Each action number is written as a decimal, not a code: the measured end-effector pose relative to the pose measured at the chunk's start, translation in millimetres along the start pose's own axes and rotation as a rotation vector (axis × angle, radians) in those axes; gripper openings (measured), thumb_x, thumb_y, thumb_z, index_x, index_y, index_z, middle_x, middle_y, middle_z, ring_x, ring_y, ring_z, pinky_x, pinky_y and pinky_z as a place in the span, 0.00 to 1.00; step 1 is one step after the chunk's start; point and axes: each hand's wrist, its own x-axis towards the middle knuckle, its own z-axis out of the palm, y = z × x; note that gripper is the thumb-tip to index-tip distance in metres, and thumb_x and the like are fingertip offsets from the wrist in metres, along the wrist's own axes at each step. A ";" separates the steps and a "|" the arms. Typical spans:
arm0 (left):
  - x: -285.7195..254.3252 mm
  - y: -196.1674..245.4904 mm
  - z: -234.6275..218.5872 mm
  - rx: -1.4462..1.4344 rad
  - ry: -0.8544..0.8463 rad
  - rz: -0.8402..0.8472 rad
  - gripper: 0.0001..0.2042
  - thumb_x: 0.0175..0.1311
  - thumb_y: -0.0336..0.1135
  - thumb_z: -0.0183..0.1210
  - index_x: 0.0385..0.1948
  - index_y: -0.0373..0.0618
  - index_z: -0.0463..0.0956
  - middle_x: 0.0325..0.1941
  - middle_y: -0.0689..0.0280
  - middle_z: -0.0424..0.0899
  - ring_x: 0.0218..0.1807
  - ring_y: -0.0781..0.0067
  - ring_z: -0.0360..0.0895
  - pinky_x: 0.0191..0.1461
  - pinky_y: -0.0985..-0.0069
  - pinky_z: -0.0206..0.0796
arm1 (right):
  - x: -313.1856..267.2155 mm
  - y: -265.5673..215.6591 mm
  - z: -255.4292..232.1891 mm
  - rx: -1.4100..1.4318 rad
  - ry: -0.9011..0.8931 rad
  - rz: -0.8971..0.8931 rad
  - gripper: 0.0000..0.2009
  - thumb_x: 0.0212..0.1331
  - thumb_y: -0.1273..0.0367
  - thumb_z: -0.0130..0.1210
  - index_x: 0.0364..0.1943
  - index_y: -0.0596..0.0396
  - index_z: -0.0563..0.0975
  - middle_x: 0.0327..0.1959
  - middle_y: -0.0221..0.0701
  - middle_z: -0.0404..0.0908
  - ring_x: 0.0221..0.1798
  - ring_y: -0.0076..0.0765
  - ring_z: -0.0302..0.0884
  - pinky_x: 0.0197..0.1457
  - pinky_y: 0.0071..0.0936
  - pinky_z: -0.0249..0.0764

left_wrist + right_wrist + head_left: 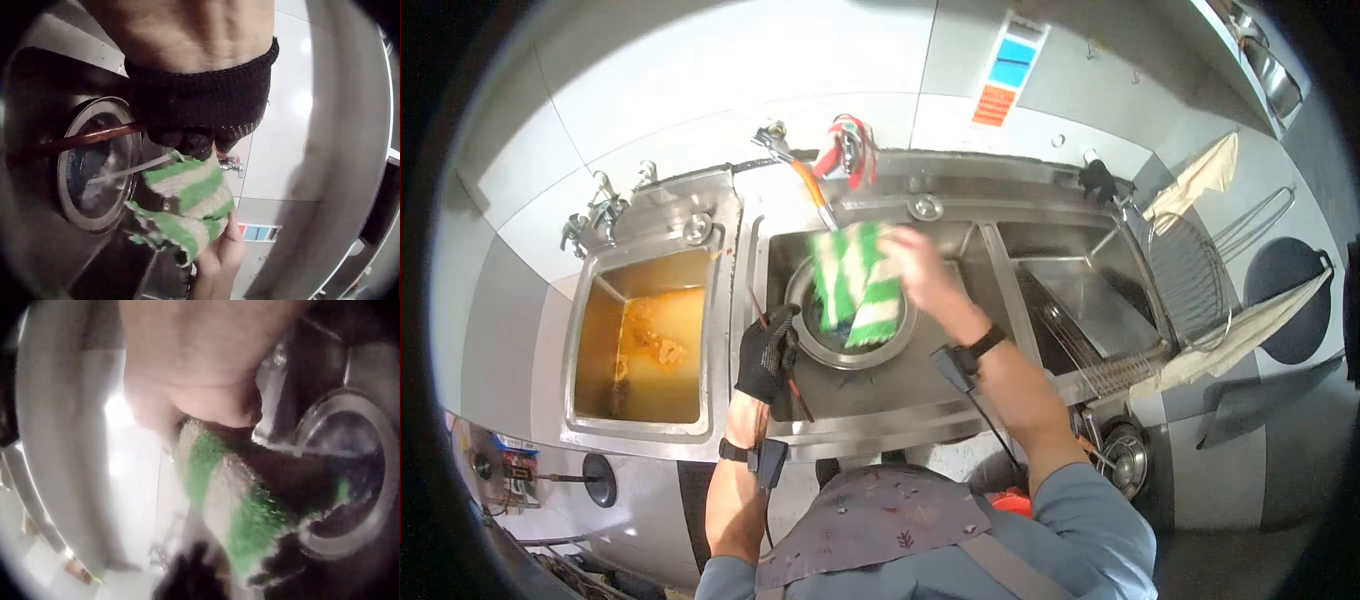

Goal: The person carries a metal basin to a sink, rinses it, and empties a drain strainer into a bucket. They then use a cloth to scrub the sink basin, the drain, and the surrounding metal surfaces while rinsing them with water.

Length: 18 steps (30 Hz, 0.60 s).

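Observation:
My left hand (767, 355), in a black knitted glove, grips a thin reddish-brown rod (87, 140) near the left side of the middle sink. My bare right hand (922, 268) holds a green-and-cream striped cloth (858, 285) by its upper edge, and the cloth hangs down over a round metal basin (870, 358). Inside the basin is dark wet content, partly hidden by the cloth. A thin stream of water (134, 167) runs into it. In the right wrist view the cloth (231, 500) drapes below the curled fingers, somewhat blurred.
An orange-sleeved faucet (808, 185) reaches over the middle sink (960, 375). On the left, another sink (710, 330) holds yellowish-brown liquid. The right sink (1090, 240) has a wire rack (1090, 355). Red-and-white gloves (847, 150) hang at the back ledge.

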 end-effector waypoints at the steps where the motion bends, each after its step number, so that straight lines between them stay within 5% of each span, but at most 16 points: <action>1: -1.7 3.3 -3.9 -0.007 0.015 0.002 0.11 0.69 0.39 0.59 0.45 0.44 0.78 0.35 0.62 0.77 0.34 0.65 0.72 0.40 0.69 0.64 | 9.9 -18.9 -13.1 -0.013 0.117 -0.045 0.13 0.63 0.71 0.55 0.51 0.60 0.80 0.41 0.31 0.83 0.37 0.27 0.81 0.41 0.26 0.80; 7: -9.4 15.0 -25.3 -0.059 0.086 0.008 0.12 0.69 0.37 0.60 0.48 0.43 0.79 0.39 0.61 0.78 0.38 0.65 0.73 0.43 0.68 0.64 | 80.0 -162.3 -76.5 -0.593 0.615 -0.548 0.12 0.65 0.71 0.53 0.50 0.60 0.79 0.40 0.37 0.83 0.45 0.34 0.78 0.51 0.34 0.73; 11: -11.4 16.8 -34.3 -0.101 0.099 0.014 0.13 0.68 0.36 0.60 0.50 0.43 0.79 0.42 0.60 0.79 0.40 0.64 0.74 0.45 0.68 0.65 | 175.7 -268.5 -76.1 -1.021 0.879 -1.192 0.18 0.60 0.74 0.49 0.55 0.58 0.78 0.47 0.48 0.84 0.51 0.51 0.81 0.56 0.40 0.74; 12: -6.7 13.0 -38.4 -0.164 0.051 0.068 0.11 0.72 0.36 0.57 0.49 0.41 0.78 0.26 0.69 0.77 0.20 0.80 0.70 0.23 0.79 0.62 | 197.4 -294.6 -58.2 -1.065 0.819 -1.245 0.20 0.60 0.73 0.49 0.57 0.56 0.78 0.50 0.49 0.83 0.54 0.53 0.80 0.58 0.40 0.74; 13: -2.7 9.6 -35.3 -0.195 0.128 0.058 0.12 0.71 0.40 0.59 0.47 0.41 0.80 0.18 0.73 0.72 0.14 0.80 0.64 0.18 0.81 0.55 | 214.9 -315.8 -38.1 -1.107 0.759 -1.292 0.22 0.59 0.71 0.50 0.59 0.53 0.78 0.52 0.50 0.82 0.56 0.56 0.79 0.61 0.40 0.74; 15: -13.9 23.6 -31.2 -0.276 0.071 0.043 0.09 0.68 0.34 0.61 0.43 0.41 0.80 0.21 0.70 0.76 0.17 0.80 0.69 0.19 0.81 0.58 | 247.4 -336.1 2.0 -1.576 0.575 -1.029 0.22 0.61 0.63 0.51 0.60 0.45 0.79 0.57 0.45 0.81 0.58 0.55 0.78 0.64 0.43 0.72; 17: -7.6 3.1 -46.8 -0.076 0.072 0.188 0.09 0.67 0.34 0.61 0.43 0.40 0.80 0.20 0.70 0.76 0.16 0.80 0.69 0.18 0.81 0.57 | 257.7 -321.6 25.0 -1.842 0.330 -1.042 0.23 0.63 0.54 0.50 0.60 0.38 0.79 0.53 0.40 0.84 0.61 0.52 0.77 0.65 0.48 0.72; 18: -7.6 3.1 -48.3 -0.099 0.090 0.161 0.09 0.67 0.34 0.61 0.43 0.40 0.80 0.20 0.70 0.76 0.16 0.79 0.69 0.18 0.81 0.57 | 255.8 -314.4 33.6 -1.833 0.287 -0.873 0.21 0.63 0.50 0.51 0.55 0.37 0.83 0.50 0.37 0.86 0.64 0.52 0.74 0.66 0.51 0.70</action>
